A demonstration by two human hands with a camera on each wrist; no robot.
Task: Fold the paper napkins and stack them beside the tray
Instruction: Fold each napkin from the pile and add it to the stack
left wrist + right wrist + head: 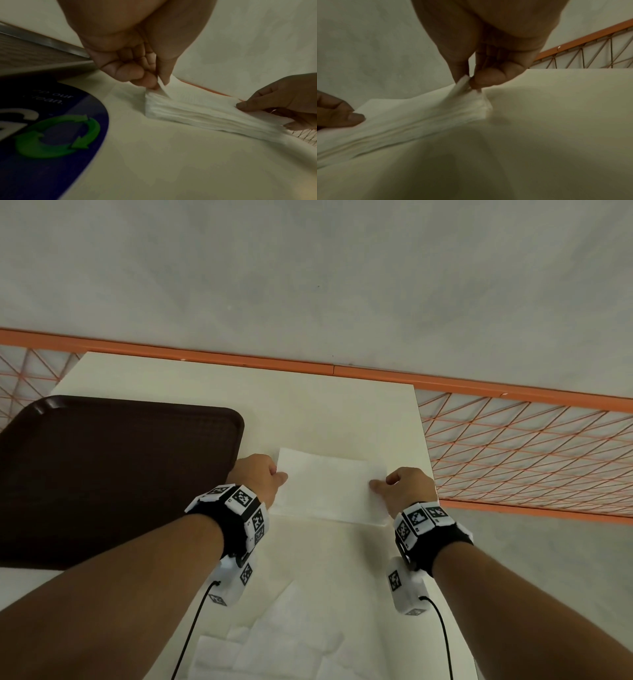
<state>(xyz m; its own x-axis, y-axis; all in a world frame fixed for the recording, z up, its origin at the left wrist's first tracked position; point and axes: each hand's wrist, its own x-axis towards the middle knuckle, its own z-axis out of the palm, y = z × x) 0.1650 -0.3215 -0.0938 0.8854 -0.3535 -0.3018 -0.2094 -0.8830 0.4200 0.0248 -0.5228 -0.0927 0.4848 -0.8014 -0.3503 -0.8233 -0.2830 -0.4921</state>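
My left hand (pixel 261 478) and right hand (pixel 407 487) each pinch an end of the top folded napkin (pixel 330 486) over the napkin stack (pixel 197 115) on the tabletop (pixel 329 412), just beside the brown tray (pixel 113 470); thin, limp paper, likely tearing easily, best held at its corners.

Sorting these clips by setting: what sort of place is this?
Probably a canteen or food court: a brown tray on a pale table, a recycling sticker on it, and paper napkins being stacked.
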